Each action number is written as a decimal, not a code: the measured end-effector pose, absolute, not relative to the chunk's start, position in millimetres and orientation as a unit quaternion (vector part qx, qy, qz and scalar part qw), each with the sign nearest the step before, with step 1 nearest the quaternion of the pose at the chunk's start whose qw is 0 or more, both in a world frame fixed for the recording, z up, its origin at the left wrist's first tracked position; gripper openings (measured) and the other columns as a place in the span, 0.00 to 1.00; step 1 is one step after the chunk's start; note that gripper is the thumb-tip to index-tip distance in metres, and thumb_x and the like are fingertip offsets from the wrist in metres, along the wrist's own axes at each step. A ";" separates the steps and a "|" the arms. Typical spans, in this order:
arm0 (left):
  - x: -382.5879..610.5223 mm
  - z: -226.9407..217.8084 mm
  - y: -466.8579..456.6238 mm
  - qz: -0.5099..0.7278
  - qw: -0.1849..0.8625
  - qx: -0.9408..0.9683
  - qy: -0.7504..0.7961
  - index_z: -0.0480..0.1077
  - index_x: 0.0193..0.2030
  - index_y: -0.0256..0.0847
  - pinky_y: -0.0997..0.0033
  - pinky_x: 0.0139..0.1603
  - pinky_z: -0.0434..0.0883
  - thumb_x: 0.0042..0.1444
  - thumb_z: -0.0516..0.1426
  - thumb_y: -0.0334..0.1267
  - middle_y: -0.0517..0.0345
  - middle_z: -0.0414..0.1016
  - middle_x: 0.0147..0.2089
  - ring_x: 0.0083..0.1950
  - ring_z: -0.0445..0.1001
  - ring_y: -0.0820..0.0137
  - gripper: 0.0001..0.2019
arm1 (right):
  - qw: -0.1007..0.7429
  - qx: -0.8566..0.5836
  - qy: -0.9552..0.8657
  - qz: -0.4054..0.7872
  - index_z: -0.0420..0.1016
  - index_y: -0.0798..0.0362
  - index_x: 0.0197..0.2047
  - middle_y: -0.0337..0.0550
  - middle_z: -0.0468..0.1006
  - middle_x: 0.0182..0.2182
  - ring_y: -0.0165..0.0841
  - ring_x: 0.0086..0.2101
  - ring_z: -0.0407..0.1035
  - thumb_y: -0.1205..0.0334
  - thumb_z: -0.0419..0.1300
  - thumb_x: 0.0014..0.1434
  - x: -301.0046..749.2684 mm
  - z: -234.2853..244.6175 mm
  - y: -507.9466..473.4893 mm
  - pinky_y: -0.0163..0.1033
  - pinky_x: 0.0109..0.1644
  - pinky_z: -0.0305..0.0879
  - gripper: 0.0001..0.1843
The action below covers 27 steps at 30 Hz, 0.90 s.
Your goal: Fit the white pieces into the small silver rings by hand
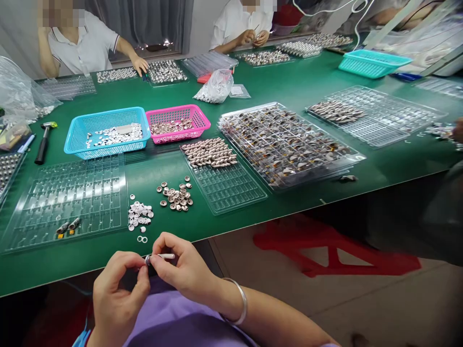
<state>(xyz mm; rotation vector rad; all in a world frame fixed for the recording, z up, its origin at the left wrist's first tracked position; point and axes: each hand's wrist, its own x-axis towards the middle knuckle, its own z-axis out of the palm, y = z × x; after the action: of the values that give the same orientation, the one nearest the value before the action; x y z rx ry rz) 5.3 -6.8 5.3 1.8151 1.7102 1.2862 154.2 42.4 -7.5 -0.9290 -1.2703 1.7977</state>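
At the table's near edge, my left hand (119, 294) pinches a small ring-like piece (147, 260) between thumb and forefinger. My right hand (184, 267) grips a pale rod-shaped part (167, 256) whose end sticks out past its fingers. The two pieces meet between my fingertips; whether they are joined is hidden. Just beyond lie two white rings (142, 239), a heap of small white caps (140, 214) and a heap of brownish round caps (176, 197). A clear tray (83, 193) on the left holds two dark assembled pieces (68, 225) with yellow bits.
Behind the heaps stand a blue basket (104, 152) and a pink basket (177, 135) of small parts. A hammer (43, 143) lies left. Rod parts (210, 153) fill part of another tray; stacked full trays (289, 144) stand right. Two people (83, 48) sit across the table.
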 end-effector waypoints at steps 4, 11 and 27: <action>5.6 5.6 -7.2 0.445 0.144 0.657 0.591 0.71 0.30 0.44 0.74 0.29 0.74 0.53 0.59 0.30 0.61 0.75 0.28 0.28 0.75 0.71 0.04 | 0.332 -0.344 -0.425 0.768 0.66 0.54 0.27 0.30 0.63 0.21 0.22 0.22 0.53 0.57 0.67 0.49 154.7 -8.8 46.2 0.30 0.25 0.50 0.14; 3.0 1.4 -5.5 0.441 0.114 0.692 0.559 0.70 0.33 0.44 0.72 0.32 0.74 0.53 0.58 0.26 0.60 0.74 0.30 0.31 0.74 0.70 0.07 | 0.221 -0.276 -0.220 0.909 0.70 0.56 0.24 0.29 0.65 0.15 0.20 0.18 0.53 0.60 0.72 0.39 156.6 -12.8 56.2 0.30 0.25 0.47 0.16; 6.3 5.5 -5.4 0.437 0.097 0.706 0.549 0.68 0.35 0.42 0.76 0.33 0.73 0.55 0.58 0.25 0.62 0.72 0.31 0.31 0.73 0.74 0.07 | 0.386 -0.312 -0.392 0.775 0.65 0.54 0.28 0.29 0.61 0.21 0.21 0.22 0.50 0.48 0.71 0.49 154.0 -11.1 39.6 0.31 0.26 0.48 0.22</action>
<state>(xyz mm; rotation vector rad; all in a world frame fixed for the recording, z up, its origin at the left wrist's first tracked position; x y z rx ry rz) 6.3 -5.4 5.5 2.0901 1.6253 1.2936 154.0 39.6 -11.1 -0.7938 -0.9974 1.9729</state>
